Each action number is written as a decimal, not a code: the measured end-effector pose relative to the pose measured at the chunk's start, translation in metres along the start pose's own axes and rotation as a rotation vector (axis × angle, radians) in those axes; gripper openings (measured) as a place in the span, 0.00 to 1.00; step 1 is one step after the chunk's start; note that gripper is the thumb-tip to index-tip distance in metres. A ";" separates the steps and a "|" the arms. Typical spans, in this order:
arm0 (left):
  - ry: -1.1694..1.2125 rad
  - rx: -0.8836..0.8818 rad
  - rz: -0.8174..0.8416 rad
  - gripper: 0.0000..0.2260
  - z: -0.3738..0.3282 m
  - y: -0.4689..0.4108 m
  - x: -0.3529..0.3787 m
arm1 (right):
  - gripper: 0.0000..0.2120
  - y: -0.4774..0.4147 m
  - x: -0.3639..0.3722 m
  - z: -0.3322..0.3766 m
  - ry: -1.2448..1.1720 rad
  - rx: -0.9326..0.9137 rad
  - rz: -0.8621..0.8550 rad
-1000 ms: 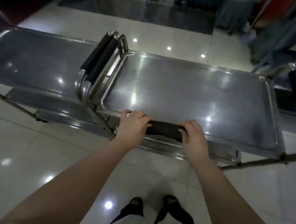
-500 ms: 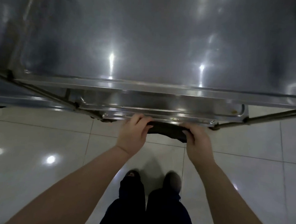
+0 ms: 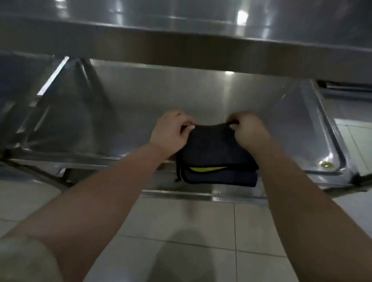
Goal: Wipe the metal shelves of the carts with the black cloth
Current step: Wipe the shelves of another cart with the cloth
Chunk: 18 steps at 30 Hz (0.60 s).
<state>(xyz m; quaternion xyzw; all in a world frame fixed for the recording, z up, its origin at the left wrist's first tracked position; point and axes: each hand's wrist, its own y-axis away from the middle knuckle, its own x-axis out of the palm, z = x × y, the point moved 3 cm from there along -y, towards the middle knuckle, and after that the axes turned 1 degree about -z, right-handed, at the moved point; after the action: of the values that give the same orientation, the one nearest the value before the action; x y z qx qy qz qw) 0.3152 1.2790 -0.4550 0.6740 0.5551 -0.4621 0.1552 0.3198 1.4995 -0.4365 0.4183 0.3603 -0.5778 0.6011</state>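
The folded black cloth [image 3: 214, 155], with a yellow-green stripe showing at its near fold, lies on the front part of the cart's lower metal shelf [image 3: 139, 108] and hangs a little over the front rim. My left hand [image 3: 172, 131] pinches the cloth's far left corner. My right hand [image 3: 249, 131] pinches its far right corner. Both forearms reach in from below. The top shelf [image 3: 185, 48] runs across the upper part of the view, right above the hands.
A cart leg [image 3: 28, 169] slants at the lower left and another frame bar [image 3: 368, 180] at the right. A small yellowish spot [image 3: 326, 164] sits in the lower shelf's right front corner. Pale floor tiles [image 3: 187, 227] lie below. A second cart's shelf [image 3: 17, 84] shows left.
My view dropped from above the top shelf to under it. Both hands moved the cloth from the top shelf's front edge down onto the lower shelf.
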 end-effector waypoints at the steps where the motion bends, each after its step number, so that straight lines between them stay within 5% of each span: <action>1: -0.002 0.019 -0.045 0.08 0.007 -0.003 0.000 | 0.09 -0.002 0.004 -0.004 0.033 -0.027 -0.059; 5: -0.124 -0.032 -0.111 0.12 0.029 -0.017 -0.001 | 0.19 0.012 0.011 0.010 0.155 -0.051 -0.334; 10: -0.220 -0.150 0.140 0.18 0.022 -0.028 0.015 | 0.35 0.046 0.062 0.050 0.250 0.007 0.111; 14: -0.361 -0.114 0.306 0.22 0.024 -0.049 0.022 | 0.35 0.021 0.044 -0.006 0.306 0.026 0.072; 18: -0.465 -0.173 0.371 0.23 0.037 -0.056 0.031 | 0.35 -0.028 0.006 -0.067 0.257 0.251 0.060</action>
<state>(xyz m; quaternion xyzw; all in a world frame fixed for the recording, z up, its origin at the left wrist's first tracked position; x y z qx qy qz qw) 0.2474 1.2900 -0.4819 0.6244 0.4093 -0.5187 0.4166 0.2960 1.5595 -0.4705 0.5710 0.3463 -0.5418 0.5103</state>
